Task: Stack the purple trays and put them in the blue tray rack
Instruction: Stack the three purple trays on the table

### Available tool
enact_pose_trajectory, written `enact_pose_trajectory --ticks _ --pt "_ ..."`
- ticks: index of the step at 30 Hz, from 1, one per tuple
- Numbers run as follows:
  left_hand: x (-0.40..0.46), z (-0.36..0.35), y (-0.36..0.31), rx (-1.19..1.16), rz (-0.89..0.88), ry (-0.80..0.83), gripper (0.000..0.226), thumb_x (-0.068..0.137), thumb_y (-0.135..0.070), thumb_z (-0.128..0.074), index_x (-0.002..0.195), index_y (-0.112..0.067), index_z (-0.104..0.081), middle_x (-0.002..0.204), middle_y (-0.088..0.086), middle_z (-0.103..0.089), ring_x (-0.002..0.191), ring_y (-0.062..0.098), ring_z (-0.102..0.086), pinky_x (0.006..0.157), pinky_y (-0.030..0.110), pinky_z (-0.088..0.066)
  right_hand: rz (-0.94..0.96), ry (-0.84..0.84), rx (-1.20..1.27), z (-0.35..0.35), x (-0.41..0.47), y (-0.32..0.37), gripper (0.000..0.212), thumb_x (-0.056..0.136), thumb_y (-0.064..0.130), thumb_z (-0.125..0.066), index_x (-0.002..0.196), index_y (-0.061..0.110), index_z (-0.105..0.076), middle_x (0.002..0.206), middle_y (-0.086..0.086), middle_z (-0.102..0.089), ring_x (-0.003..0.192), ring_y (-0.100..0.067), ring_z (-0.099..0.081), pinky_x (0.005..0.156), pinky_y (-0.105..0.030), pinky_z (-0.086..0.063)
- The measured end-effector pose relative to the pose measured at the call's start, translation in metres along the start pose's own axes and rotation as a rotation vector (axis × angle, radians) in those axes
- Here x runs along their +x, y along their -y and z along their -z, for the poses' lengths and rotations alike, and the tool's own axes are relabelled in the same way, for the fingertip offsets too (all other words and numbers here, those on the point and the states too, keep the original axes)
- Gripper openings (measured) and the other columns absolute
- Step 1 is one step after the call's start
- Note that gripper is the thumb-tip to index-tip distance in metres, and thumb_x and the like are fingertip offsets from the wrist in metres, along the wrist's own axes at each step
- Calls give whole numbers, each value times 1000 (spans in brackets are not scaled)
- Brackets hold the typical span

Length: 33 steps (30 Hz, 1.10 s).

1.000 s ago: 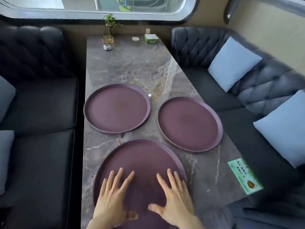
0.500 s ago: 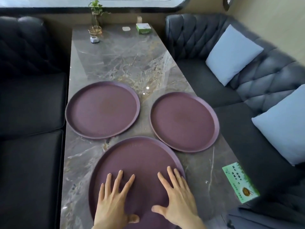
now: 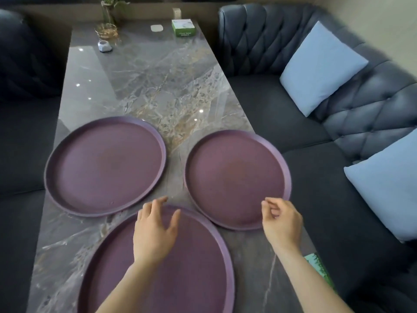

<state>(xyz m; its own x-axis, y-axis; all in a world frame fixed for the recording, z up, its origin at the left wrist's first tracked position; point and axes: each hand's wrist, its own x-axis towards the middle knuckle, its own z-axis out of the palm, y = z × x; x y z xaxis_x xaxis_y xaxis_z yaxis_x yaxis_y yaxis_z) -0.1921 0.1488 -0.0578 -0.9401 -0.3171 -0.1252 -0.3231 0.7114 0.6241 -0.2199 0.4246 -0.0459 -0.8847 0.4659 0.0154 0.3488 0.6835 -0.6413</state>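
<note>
Three purple trays lie flat on the surface [image 3: 144, 86], none stacked yet. Take the near tray [image 3: 191, 274] as the landmark: it sits closest to the person. The left tray [image 3: 103, 166] lies beyond it and to the left. The right tray [image 3: 234, 177] lies beyond it and to the right, its near rim just beside or touching the near tray's far-right rim; I cannot tell which. All three are round, so there is no long axis to line up, and any point on a rim serves for a grip.

The left hand [image 3: 155, 231] hovers over the far part of the near tray, fingers spread and loose, gripping nothing. The right hand [image 3: 282, 222] is just right of the near tray, at the near-right rim of the right tray, fingers curled with thumb and forefinger close together. Whether they have already pinched the rim I cannot tell. The hands are apart from each other.

The coming move most likely turns on the right tray: it lies directly ahead of the right hand, which is much the nearer of the two, while the left hand would have to cross over the near tray to reach it.

Also counted: two pale blue cushions [image 3: 320, 66] on the sofa to the right, one green box [image 3: 183, 27] at the far end of the surface. No blue rack is in view.
</note>
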Motion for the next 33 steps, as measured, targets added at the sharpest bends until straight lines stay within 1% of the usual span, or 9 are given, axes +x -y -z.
enact_pose_trajectory --ticks 3,7,12,16,19,23,25,28,33 --pt "52 -19 -29 -180 121 58 65 86 -56 -60 142 -27 -45 143 1 -51 134 22 -47 102 40 -42 -144 37 -84 0 56 -14 34 88 34 -65 119 21 -67 115 -8 -63 100 -28 -65 80 -35 -48" --pt "101 -41 -52 -241 234 150 88 83 -61 -60 157 -27 -25 161 1 -33 148 22 -33 116 43 -32 -340 213 -31 -10 100 -25 68 88 43 -65 148 27 -38 150 -6 -40 133 -32 -46 103 -50 -44" --pt "118 -61 -65 -546 411 224 102 79 -52 -73 159 -22 -17 162 0 -34 148 20 -35 119 43 -32 -473 150 146 -21 118 -27 76 87 42 -68 151 25 -31 156 -5 -35 138 -32 -41 108 -50 -38" --pt "114 -65 -73 -712 438 177 91 87 -36 -72 159 -19 -18 166 -2 -23 150 17 -29 116 34 -29 -559 96 311 -22 118 -16 80 88 45 -65 153 22 -24 159 1 -24 139 -31 -39 106 -50 -39" --pt "108 -54 -77 -790 444 119 79 91 -37 -66 157 -24 -25 165 -2 -23 148 18 -33 118 42 -32 -537 51 362 -17 113 -7 80 88 47 -64 153 20 -25 158 0 -24 136 -30 -42 103 -49 -40" --pt "92 -23 -67 -694 390 -41 57 92 -39 -63 145 -28 -47 144 3 -49 130 19 -53 112 39 -41 -513 -42 330 -6 89 11 74 88 47 -64 148 15 -36 151 -5 -34 128 -31 -50 96 -45 -44" --pt "77 -5 -54 -611 385 -124 44 89 -43 -64 130 -32 -57 122 2 -62 111 22 -63 97 39 -49 -483 -58 294 -3 67 22 66 88 46 -64 143 14 -45 146 -7 -39 121 -31 -54 92 -44 -46" --pt "53 24 -21 -518 393 -227 26 85 -44 -64 107 -29 -59 87 -5 -65 90 25 -66 79 36 -46 -455 -47 243 -4 27 34 50 88 45 -64 125 12 -60 132 -10 -53 102 -29 -59 89 -43 -49" --pt "7 67 50 -317 434 -244 31 83 -45 -68 100 -22 -56 94 -5 -65 88 23 -58 84 39 -45 -385 43 168 -11 -58 45 45 87 41 -65 123 13 -62 125 -12 -59 106 -33 -61 96 -48 -50"
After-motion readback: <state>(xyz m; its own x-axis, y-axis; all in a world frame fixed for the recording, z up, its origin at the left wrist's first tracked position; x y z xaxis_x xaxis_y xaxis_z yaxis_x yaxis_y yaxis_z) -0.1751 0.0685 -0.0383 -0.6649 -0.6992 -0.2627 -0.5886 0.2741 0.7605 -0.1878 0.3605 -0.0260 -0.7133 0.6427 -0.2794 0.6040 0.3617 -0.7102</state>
